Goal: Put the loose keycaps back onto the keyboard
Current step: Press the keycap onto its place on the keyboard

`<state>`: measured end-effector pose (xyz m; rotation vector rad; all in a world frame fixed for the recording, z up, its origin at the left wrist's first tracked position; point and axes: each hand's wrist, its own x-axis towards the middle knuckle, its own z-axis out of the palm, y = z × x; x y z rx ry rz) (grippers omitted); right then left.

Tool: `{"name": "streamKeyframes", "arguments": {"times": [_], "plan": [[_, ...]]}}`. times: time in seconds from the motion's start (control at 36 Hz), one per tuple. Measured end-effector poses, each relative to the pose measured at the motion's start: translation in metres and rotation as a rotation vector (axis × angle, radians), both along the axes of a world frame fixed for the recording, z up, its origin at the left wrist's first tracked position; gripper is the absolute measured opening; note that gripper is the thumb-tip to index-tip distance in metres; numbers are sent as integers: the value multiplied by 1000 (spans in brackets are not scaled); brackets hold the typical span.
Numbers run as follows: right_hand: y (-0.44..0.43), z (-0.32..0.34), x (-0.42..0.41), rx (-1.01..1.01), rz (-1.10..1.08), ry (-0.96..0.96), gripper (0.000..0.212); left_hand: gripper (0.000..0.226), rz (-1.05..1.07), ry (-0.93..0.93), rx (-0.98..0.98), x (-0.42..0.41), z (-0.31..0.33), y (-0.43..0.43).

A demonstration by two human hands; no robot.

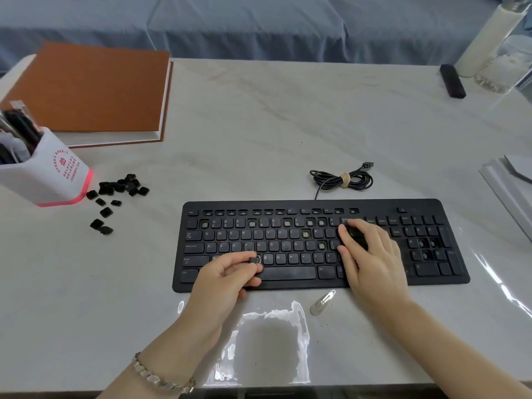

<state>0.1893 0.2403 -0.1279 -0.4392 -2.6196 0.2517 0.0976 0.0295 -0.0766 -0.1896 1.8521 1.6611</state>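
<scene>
We see a black keyboard [319, 243] lying on the pale tabletop [273, 125], in the lower middle of the frame. Many of its places are without caps: most of the top row, several in the number row, some among the letters and some in the number block at the right.

The left hand [227, 272] is over the bottom left part of the keyboard. Its thumb and fingers pinch one small keycap [253, 260], which is just above an open place in the lowest letter row, left of the B key.

The right hand [368, 254] rests on the keys at the right end of the letter block, with its fingers bent over something dark. We cannot tell if it holds anything there.

The loose keycaps [118, 194] lie in a scattered heap at the left of the frame, well apart from the keyboard and just beside a white pen holder [49, 174]. An orange book [92, 87] is in the upper left. A coiled cable [342, 180] lies just above the keyboard, and a metal clip [322, 302] lies just below it.
</scene>
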Motion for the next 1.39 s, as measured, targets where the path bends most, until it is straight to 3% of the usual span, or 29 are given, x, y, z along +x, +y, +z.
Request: {"name": "streamKeyframes", "arguments": {"times": [0.42, 0.61, 0.81, 0.94, 1.28, 1.39], "plan": [[-5, 10, -4, -214, -103, -79, 32, 20, -85, 84, 102, -4, 13, -1], [-30, 37, -11, -611, -144, -8, 19, 20, -173, 163, 190, 4, 26, -4], [-70, 77, -10, -1109, 102, 90, 35, 24, -256, 244, 184, 9, 33, -5], [-76, 81, -9, -1004, 322, 73, 29, 28, -275, 199, 193, 9, 31, -4], [-72, 69, -5, -977, 324, 6, 23, 14, -279, 53, 180, 10, 23, -3], [-73, 68, -7, -963, 281, -30, 35, 9, -274, 58, 153, 9, 23, -2]]}}
